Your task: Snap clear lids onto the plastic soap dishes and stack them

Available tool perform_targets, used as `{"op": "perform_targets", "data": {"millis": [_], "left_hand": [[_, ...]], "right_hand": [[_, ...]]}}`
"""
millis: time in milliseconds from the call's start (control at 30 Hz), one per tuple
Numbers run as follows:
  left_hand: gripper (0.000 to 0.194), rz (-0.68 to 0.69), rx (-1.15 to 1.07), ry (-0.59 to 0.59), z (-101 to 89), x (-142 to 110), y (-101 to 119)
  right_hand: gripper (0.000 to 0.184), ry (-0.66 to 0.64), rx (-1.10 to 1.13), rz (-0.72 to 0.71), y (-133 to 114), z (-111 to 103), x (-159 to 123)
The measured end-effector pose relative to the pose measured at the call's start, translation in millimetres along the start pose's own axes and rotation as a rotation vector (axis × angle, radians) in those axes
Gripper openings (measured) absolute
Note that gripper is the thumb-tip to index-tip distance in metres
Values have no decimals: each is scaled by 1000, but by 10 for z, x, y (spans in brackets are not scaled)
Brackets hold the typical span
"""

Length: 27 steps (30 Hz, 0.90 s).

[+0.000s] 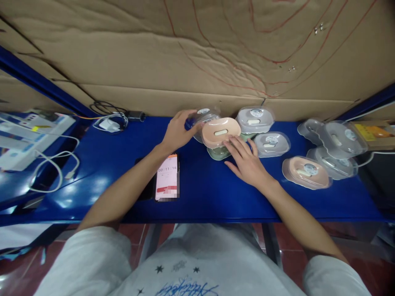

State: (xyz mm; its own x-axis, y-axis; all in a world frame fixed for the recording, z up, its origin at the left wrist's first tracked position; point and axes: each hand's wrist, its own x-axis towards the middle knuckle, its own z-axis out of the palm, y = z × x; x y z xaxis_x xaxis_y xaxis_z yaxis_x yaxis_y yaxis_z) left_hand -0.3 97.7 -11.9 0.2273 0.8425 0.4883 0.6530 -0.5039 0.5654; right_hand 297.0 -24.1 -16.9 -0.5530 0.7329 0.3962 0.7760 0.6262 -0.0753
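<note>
An oval peach-coloured box [212, 137] with a pale slot-shaped piece in its top sits over a green packaged box [218, 153]. My left hand [179, 130] is at its left, thumb at the peach box's edge and fingers stretched over a clear package [203, 115] with a round label. From the front right, my right hand [247, 160] rests its fingertips on the peach box, fingers spread. Just right of them are two grey boxes in clear packaging, an upper one [256, 120] and a lower one [271, 144].
Farther right lie a peach packaged box [307, 172] and grey packaged ones [339, 139]. A phone [167, 176] showing a timer lies below my left hand on the blue table [210, 201]. Cables and a charger [108, 124] are back left; a cardboard wall [138, 61] stands behind.
</note>
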Motion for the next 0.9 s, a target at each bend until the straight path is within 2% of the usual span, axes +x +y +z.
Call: {"op": "perform_targets", "data": {"millis": [167, 333, 433, 533, 700, 900], "left_hand": [[53, -11, 76, -57, -94, -86, -93], [53, -128, 188, -110, -413, -211, -228], [51, -217, 250, -152, -603, -319, -363], [52, -240, 306, -211, -713, -428, -496], [62, -287, 403, -319, -747, -527, -592], [65, -305, 427, -389, -722, -537, -516]], "right_hand": [[53, 32, -15, 18, -8, -73, 26], [32, 56, 34, -31, 25, -91, 32], [27, 87, 72, -46, 41, -98, 32], [27, 81, 102, -44, 46, -119, 50], [26, 67, 108, -23, 42, -138, 149], [28, 45, 113, -27, 118, -92, 343]]}}
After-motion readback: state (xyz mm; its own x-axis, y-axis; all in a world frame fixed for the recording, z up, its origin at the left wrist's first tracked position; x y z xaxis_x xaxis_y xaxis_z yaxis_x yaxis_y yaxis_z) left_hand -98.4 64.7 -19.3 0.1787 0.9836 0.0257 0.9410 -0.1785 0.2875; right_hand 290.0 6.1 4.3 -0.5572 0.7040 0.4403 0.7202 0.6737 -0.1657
